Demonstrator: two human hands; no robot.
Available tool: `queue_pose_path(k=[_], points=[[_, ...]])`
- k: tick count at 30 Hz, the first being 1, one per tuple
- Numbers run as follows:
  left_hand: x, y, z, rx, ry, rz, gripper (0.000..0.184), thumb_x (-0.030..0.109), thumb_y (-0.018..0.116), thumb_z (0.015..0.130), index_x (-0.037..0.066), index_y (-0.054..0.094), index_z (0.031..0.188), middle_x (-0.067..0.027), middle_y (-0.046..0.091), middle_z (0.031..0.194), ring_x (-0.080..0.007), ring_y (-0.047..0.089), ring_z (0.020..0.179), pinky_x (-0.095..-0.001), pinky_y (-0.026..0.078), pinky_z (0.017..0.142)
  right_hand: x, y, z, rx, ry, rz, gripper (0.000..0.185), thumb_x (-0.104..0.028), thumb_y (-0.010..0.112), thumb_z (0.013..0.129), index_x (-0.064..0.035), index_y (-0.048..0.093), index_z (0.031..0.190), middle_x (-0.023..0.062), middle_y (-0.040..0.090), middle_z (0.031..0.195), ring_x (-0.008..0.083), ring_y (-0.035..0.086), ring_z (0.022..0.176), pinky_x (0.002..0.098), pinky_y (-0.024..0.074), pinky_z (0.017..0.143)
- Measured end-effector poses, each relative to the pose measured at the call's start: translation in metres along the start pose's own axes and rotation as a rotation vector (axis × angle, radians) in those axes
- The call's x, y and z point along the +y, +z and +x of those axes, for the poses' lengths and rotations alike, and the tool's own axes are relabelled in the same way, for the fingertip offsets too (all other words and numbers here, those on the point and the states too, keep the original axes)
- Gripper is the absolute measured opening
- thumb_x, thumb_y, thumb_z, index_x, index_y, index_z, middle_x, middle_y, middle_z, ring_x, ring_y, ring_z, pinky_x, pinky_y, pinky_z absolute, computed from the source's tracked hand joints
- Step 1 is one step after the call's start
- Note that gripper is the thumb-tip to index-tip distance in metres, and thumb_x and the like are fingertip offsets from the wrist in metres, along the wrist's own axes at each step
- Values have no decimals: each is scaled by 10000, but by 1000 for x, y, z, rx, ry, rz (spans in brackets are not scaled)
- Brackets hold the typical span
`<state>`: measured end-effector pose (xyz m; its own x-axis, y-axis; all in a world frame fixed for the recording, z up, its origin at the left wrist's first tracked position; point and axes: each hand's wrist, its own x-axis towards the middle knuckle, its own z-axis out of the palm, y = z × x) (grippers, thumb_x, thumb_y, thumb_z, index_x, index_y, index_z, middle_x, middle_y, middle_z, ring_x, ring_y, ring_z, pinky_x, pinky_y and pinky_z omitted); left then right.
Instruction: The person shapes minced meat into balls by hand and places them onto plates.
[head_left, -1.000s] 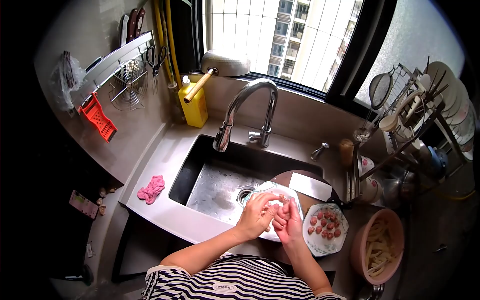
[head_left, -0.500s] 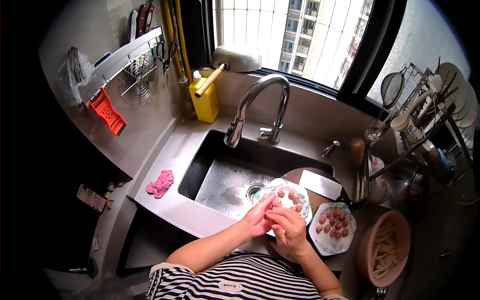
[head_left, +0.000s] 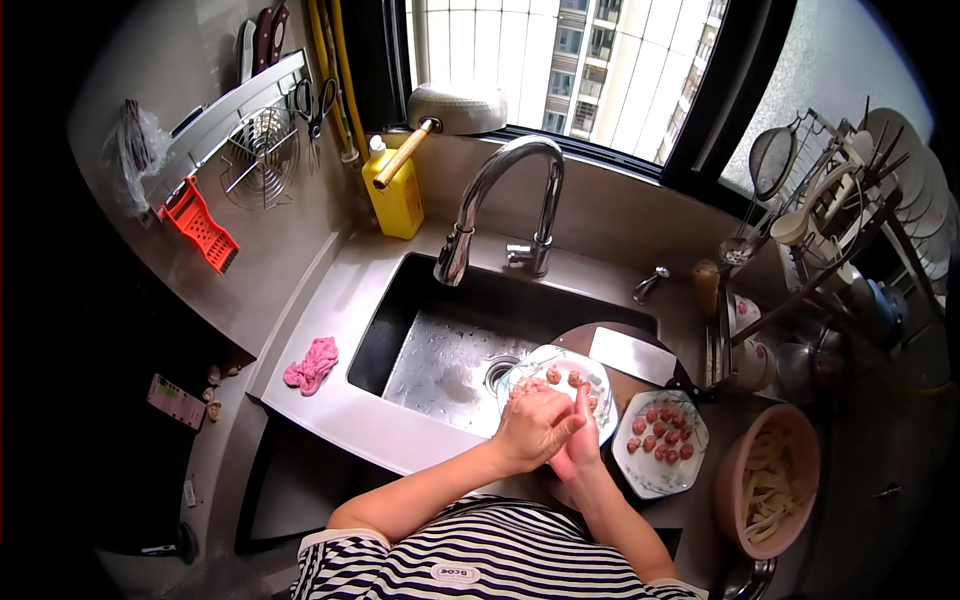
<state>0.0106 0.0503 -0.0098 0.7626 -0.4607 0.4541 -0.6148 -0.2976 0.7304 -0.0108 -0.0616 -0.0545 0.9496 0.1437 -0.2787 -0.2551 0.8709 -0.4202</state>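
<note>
My left hand [head_left: 533, 432] is pressed against my right hand [head_left: 578, 440], both over the near edge of a patterned white plate [head_left: 603, 392]. The left fingers curl over the right palm, and whatever lies between the two hands is hidden. The right hand's fingers point up, stretched out. On the plate beyond them lie several small meatballs [head_left: 575, 378] and some loose minced meat [head_left: 528, 386]. A second white plate [head_left: 650, 482], just to the right, bears several pink meatballs [head_left: 672, 454].
Behind the plates a cleaver [head_left: 632, 356] rests on a round board [head_left: 585, 338]. The sink [head_left: 440, 350] with its tall faucet [head_left: 548, 200] is at the left. A pink cloth [head_left: 312, 366] lies on the counter. A pink basin [head_left: 735, 470] of pale strips and a dish rack [head_left: 800, 290] stand at the right.
From apart over the plate, my hands have come together; the left now lies over the right. Half a second ago the right fingers were over the left palm. The view has shifted slightly.
</note>
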Motion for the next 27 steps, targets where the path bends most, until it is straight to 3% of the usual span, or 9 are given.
queue_pose_path(k=[3,5,6,7,9,11,15,19,27], points=[[-5,2,1,-20,53,15,401,375,463,923,18,642,885,-146,634,809,-293,613,783,-324,484,705,-2,0,6,-49,78,136,521,-468,354,946,-1,511,1113,112,558,1093,217,531,1044,345,422,935],[-10,3,4,109,115,-107,399,362,441,937,23,644,886,-144,638,808,-276,622,783,-329,485,705,-3,0,11,119,56,13,474,-453,375,944,-24,524,1080,80,581,1010,189,565,916,304,479,793],[-12,-1,4,122,27,-193,416,359,425,946,8,640,888,-140,643,808,-253,628,769,-320,490,700,-6,2,9,219,103,-7,398,-416,386,952,-55,553,926,41,572,774,133,530,631,240,433,514],[-12,-4,3,133,-65,-277,433,356,408,956,-7,636,891,-136,649,808,-229,633,756,-310,494,695,-12,-14,9,55,143,3,409,-395,388,959,-79,497,723,12,459,572,90,356,416,206,254,363],[-28,4,0,170,-444,-677,476,336,363,976,-58,617,892,-122,651,815,-171,632,712,-268,513,703,-25,20,-7,82,-73,-207,410,-383,382,965,-125,384,646,-21,366,522,63,257,357,186,195,332],[-25,3,4,188,-593,-876,456,324,370,972,-45,620,882,-120,651,811,-176,634,712,-279,520,700,-28,20,-5,6,-317,-440,459,-385,375,967,-113,352,598,-4,371,519,67,269,369,208,229,333],[-21,18,0,114,-801,-1156,416,354,382,964,-1,585,885,-106,636,804,-175,623,715,-288,523,637,-16,3,4,-56,-799,-892,437,-301,470,950,-22,515,617,-20,496,585,64,422,500,237,356,447],[-34,28,-8,131,-988,-1449,427,408,381,950,31,564,865,-103,610,812,-197,603,727,-323,513,644,-17,18,-7,-177,-1166,-1372,290,-192,510,923,5,600,730,101,582,649,208,568,535,293,444,509],[-59,40,-24,37,-1031,-1809,269,322,396,961,89,528,985,-64,605,902,-178,598,821,-305,507,772,-21,31,-14,-355,-1199,-1714,179,-156,574,864,-11,571,759,123,569,666,272,568,541,326,455,500]])
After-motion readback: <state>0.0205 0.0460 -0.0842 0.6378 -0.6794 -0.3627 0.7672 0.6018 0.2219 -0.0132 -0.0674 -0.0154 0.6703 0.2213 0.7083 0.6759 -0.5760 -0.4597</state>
